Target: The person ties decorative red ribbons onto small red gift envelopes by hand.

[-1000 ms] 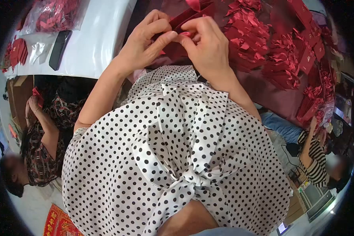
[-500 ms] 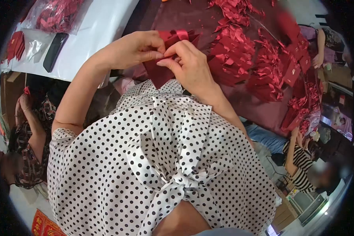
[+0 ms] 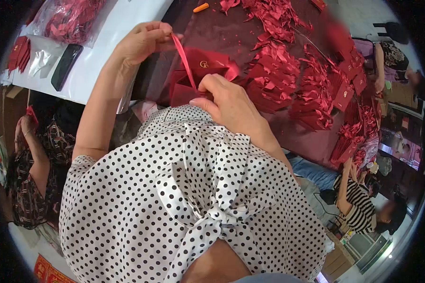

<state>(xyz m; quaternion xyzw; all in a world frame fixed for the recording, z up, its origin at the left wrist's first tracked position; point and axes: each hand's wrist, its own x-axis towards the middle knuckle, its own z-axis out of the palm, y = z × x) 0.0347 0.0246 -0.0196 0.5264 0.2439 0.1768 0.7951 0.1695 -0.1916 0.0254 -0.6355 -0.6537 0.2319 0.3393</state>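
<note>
A pinch of my left hand [image 3: 144, 43], raised at the table's near edge, holds one end of a red ribbon [image 3: 183, 60] stretched taut. The ribbon runs down into a small dark red paper gift bag [image 3: 184, 96] with a gold logo. My right hand [image 3: 231, 101] grips the near edge of this bag, thumb in front and fingers curled over; its fingertips are partly hidden. Another bit of red ribbon shows at the bag's right side. To the right of my right hand lie piles of red bags with ribbons [image 3: 274, 70].
A white surface [image 3: 123, 28] at the left bears a black phone [image 3: 67, 67] and a plastic bag of red ribbons [image 3: 71, 21]. An orange object [image 3: 200, 7] lies on the dark red tablecloth. Other people sit at left and right, including one in a striped shirt [image 3: 361, 207].
My left hand has moved up and left, drawing out the ribbon. My right hand has shifted slightly down and right, and the bag's logo now shows.
</note>
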